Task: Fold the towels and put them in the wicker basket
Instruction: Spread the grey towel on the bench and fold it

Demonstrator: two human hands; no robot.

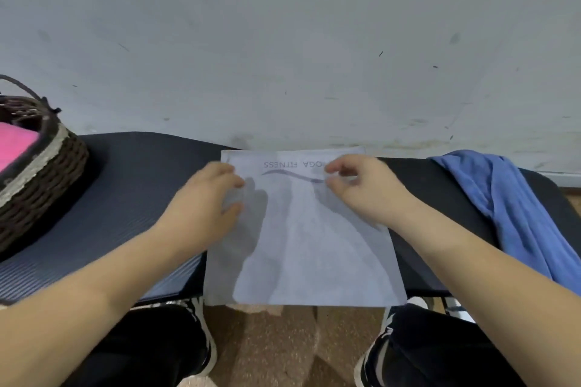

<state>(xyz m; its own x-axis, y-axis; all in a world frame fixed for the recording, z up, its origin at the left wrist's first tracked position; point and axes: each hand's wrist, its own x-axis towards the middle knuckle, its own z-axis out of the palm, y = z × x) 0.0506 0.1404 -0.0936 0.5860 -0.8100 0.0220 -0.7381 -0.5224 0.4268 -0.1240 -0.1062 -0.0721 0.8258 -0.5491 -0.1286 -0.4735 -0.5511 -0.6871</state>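
A pale grey towel (314, 248) with "YOGA FITNESS" printed upside down lies flat on the dark mat, its near edge hanging over the front. My left hand (207, 198) hovers over its left side with fingers apart, blurred. My right hand (361, 188) is over the far right part near the print, fingertips curled and close to the cloth; no pinch on the fabric is clear. The wicker basket (47, 173) stands at the far left with a pink towel (15, 144) inside. A crumpled blue towel (509, 207) lies at the right.
The dark ribbed mat (132, 198) covers a low bench against a grey wall (283, 41). My knees in dark trousers and black shoes are below, over a brown floor (283, 345).
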